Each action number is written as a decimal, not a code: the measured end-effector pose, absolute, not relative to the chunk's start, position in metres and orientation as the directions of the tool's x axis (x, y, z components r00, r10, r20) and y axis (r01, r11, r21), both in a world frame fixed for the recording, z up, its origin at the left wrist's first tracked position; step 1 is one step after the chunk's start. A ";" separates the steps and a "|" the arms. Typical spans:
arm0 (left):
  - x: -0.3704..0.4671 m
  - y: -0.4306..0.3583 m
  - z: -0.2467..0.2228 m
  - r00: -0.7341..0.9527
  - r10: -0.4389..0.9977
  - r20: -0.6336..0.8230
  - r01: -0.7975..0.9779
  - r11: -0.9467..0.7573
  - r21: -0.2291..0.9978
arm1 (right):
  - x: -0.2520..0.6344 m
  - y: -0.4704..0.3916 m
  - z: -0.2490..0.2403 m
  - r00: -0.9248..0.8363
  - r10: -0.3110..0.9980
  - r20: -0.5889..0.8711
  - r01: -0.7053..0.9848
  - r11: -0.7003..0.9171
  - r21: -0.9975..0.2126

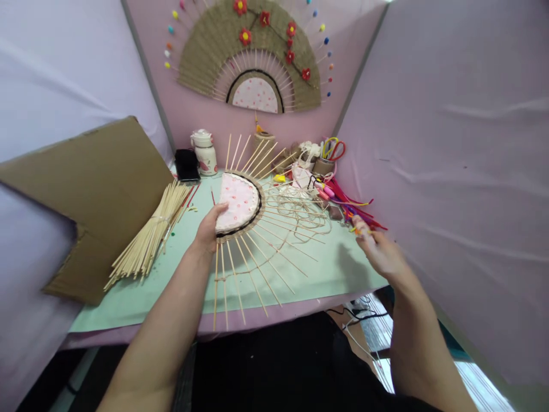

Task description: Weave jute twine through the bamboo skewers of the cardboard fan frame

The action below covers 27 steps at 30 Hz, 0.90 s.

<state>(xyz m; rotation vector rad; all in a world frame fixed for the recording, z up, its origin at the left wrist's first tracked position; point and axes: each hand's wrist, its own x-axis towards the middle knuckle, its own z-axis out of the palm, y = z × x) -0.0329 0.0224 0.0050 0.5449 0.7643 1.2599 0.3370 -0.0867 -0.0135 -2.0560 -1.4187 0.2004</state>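
Note:
My left hand (209, 227) grips the straight edge of a half-round fan frame (240, 201), thumb on its pink-spotted white fabric. A black braided rim and a woven tan band border the fabric. Thin wooden sticks (253, 260) fan out from the curved side, and a strand of twine (244, 272) crosses the lower ones. My right hand (380, 249) is above the table's right side, fingers drawn together beside a bundle of colored pipe cleaners (349, 201). Small yellow and orange bits show at its fingertips; what it pinches is unclear.
A finished fan with red flowers (249, 40) hangs on the back wall. Bundled sticks (148, 234) and cardboard (98, 189) lie left. A white bottle (205, 153) stands behind. Loose twine (300, 207) and a scissors holder (325, 166) are at right.

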 end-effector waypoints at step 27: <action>-0.033 0.022 0.004 0.167 0.959 -0.228 -0.606 0.282 0.744 | 0.260 -0.060 -0.013 0.265 0.936 0.232 -0.051 0.254 -0.966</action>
